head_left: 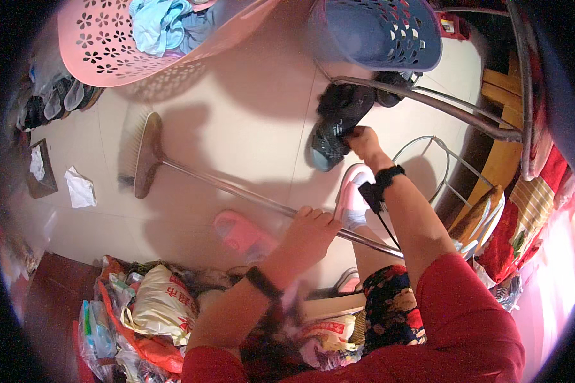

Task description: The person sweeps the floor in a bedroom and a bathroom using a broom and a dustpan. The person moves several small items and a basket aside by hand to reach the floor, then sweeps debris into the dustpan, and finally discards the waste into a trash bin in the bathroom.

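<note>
- Metal, long and thin, makes up the handle of the broom that we see in the head view.
- Our left hand is wrapped around that handle, with its fingers curled over the top.
- Brown is the broom head, at the far end, with its bristles pointing left. We cannot tell if they touch the floor.
- Our right hand is at the edge of a black shoe with a grey toe. Our fingers are bent and touch it, but we cannot tell if they pinch it.
- Dark things lie just past the shoe, too dark for us to make out.
- We have a black band on our right wrist and a dark band on our left one.
- One pink slipper is near our left hand. Another pink slipper is on our foot, close to the shoe.
- Up top we see a pink basket with flower holes and blue cloth inside. A blue basket is to its right, near bent metal tubes.
- White paper lies left of the broom head.
- Down left, we see a white bag.
</note>
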Available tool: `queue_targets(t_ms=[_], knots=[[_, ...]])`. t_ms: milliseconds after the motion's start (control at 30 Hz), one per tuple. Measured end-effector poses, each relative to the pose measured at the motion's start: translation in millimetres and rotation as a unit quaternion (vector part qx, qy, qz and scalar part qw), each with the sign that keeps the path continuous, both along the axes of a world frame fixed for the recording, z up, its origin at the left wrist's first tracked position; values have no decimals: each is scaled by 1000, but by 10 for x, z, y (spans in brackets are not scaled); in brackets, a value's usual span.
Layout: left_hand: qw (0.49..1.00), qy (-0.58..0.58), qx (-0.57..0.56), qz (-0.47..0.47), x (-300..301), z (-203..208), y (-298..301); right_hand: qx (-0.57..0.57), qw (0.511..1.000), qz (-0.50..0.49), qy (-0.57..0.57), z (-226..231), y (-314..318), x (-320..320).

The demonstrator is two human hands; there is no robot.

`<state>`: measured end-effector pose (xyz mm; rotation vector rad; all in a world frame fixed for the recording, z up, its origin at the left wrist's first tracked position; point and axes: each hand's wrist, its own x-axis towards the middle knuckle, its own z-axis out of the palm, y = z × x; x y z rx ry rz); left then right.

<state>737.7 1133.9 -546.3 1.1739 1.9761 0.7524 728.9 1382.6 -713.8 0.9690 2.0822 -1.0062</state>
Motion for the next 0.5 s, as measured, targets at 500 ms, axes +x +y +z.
queue_targets(t_ms=[500], knots=[[999, -23, -35, -15, 43, -12, -52, 323, 886, 114, 311, 869, 1386, -895]])
